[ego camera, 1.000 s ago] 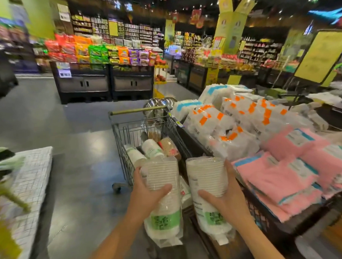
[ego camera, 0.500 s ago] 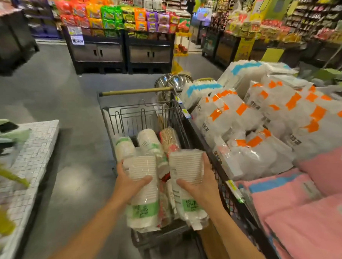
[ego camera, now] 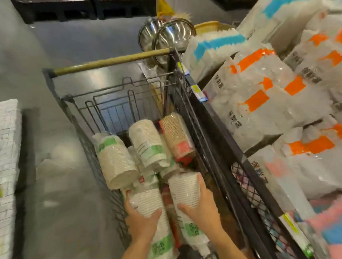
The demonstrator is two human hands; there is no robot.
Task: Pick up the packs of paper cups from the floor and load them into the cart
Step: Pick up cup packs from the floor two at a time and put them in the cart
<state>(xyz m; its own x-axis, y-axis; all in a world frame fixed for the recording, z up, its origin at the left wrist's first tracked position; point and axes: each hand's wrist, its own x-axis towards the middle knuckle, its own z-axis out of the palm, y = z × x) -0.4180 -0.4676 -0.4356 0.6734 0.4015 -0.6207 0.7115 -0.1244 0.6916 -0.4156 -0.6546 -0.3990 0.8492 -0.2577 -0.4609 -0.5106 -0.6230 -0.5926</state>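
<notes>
The person is at the loading step; both packs are being set down into the near end of the cart (ego camera: 113, 61), not yet let go, as far as I can judge. The left hand (ego camera: 142, 220) is wrapped round a pack of white cups (ego camera: 149, 200) about its middle, thumb across the top and fingers under the left side; the green label sits below the hand, toward the person. The right hand (ego camera: 202, 207) clasps a second pack (ego camera: 185, 189) the same way, thumb on the left face and fingers over the right edge, with that pack's green label just under the wrist. Both packs point away from the person and lie side by side, close together, over other packs already in the basket; three more packs (ego camera: 147, 141) rest further in, leaning toward the far wire wall, the rightmost one brown with a red band. The cart stands tight against a display of plastic-wrapped goods (ego camera: 266, 99) on its right. The next move, I'd say, calls for easing both packs down until the pile takes their weight, then opening the fingers; set too high on the rounded packs below, they could roll toward the wire side.
</notes>
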